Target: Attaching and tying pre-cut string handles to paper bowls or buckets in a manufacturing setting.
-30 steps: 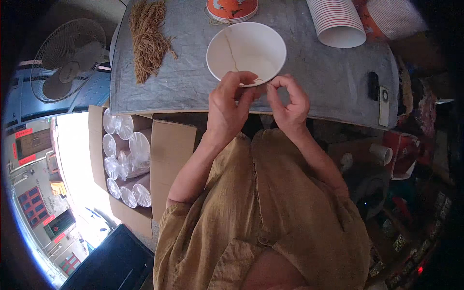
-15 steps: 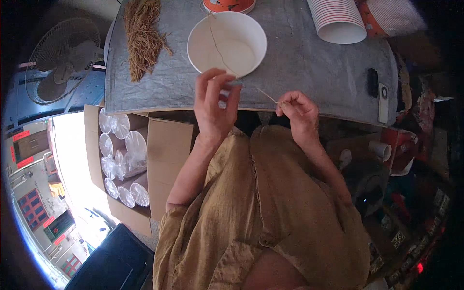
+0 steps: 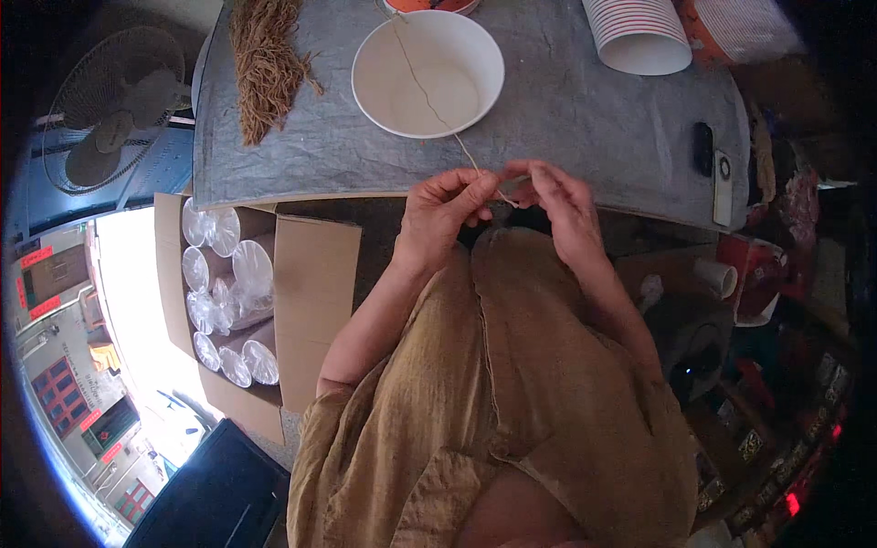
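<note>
A thin tan string (image 3: pixel 422 89) runs from beyond the far rim of a white paper bucket (image 3: pixel 365 114), across its mouth and over the near rim to my hands. My left hand (image 3: pixel 440 215) pinches the string between thumb and fingers just past the table's edge. Close beside it, my right hand (image 3: pixel 568 208) has its fingers bent at the string's end, which shows between the two hands. An orange container (image 3: pixel 438 5) is partly visible behind the bucket. To the left on the table lies a bundle of tan strings (image 3: pixel 267 73).
Stacked white paper buckets (image 3: pixel 637 36) lie on their side at the table's far right. A black object (image 3: pixel 702 149) and a pale slim device (image 3: pixel 723 187) rest near the right edge. Below left, a cardboard box (image 3: pixel 315 310) holds plastic-wrapped stacks. A fan (image 3: pixel 114 119) stands left.
My left hand has moved right and nearer to me, now pinching the string beside my right hand. The string now stretches over the bucket's near rim.
</note>
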A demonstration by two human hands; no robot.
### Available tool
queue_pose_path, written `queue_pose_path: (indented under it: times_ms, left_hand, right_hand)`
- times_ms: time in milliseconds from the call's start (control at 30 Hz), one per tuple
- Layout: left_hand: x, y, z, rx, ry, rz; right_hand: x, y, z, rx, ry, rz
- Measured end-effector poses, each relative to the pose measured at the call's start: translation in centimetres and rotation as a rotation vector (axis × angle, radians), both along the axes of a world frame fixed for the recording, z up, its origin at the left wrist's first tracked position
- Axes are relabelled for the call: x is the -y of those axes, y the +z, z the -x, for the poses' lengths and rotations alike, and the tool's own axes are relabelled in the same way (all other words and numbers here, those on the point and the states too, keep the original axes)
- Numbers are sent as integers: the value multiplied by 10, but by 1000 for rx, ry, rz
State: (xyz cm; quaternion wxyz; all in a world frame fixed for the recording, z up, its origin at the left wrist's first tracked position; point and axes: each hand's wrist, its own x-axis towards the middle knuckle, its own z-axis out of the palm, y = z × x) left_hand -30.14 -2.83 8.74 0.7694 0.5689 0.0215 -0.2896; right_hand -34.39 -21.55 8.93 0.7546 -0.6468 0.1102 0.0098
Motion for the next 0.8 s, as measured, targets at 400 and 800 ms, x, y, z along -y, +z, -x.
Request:
queue_pose_path:
  times_ms: [400, 800]
  left_hand:
    - [-3, 4, -2, 496, 78, -305]
    - [-4, 81, -67, 936, -300, -1490]
  right_hand:
    - [-1, 18, 3, -48, 98, 209]
    - [-4, 57, -7, 428, 196, 664]
